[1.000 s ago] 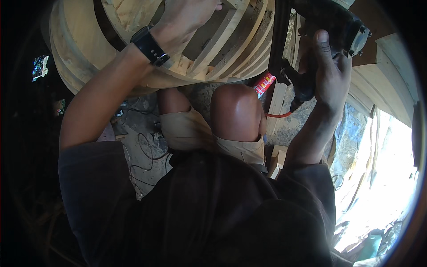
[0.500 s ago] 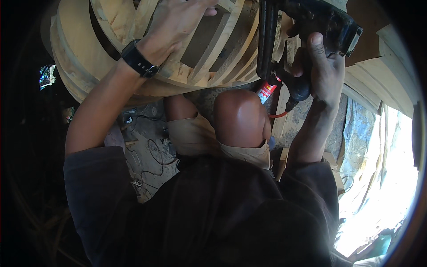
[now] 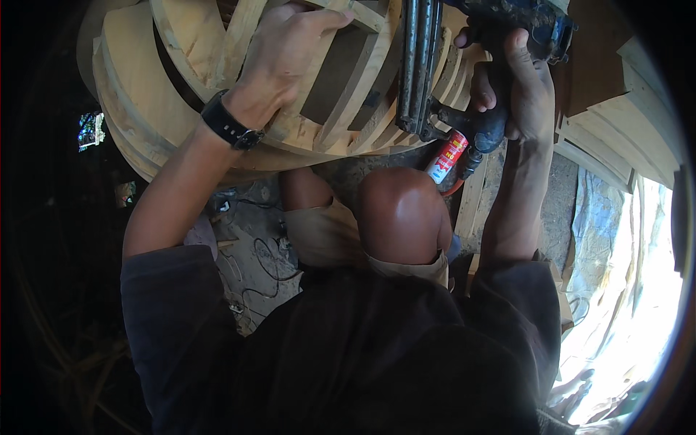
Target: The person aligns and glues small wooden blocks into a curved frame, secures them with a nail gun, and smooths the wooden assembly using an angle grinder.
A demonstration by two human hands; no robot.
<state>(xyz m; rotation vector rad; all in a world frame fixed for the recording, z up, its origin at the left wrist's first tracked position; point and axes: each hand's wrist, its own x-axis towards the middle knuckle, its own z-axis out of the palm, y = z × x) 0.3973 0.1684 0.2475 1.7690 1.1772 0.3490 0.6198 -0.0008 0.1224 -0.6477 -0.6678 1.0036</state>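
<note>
A curved, ribbed frame of pale wood [image 3: 116, 80] fills the upper left. My left hand [image 3: 279, 61], with a black watch at the wrist, is closed over one of its slats [image 3: 310, 83]; some fingertips are hidden behind the wood. In my right hand [image 3: 533, 90] is a black, worn nail gun [image 3: 500, 40], gripped by its handle. Its long ribbed magazine [image 3: 419, 72] stands over the right part of the frame. A red air hose [image 3: 455, 190] runs from the handle's base. The gun's top is cut off by the picture's edge.
A red and white canister [image 3: 449, 154] stands beside my bent knee [image 3: 399, 210], below the gun. Thin cables [image 3: 268, 257] lie on the dusty floor at left. Curved wooden pieces [image 3: 616, 130] are stacked at right, near a brightly lit sheet [image 3: 616, 254].
The nail gun has shifted left and slightly away from me in my right hand. My left hand has come slightly nearer on the frame. The whole view has shifted a little.
</note>
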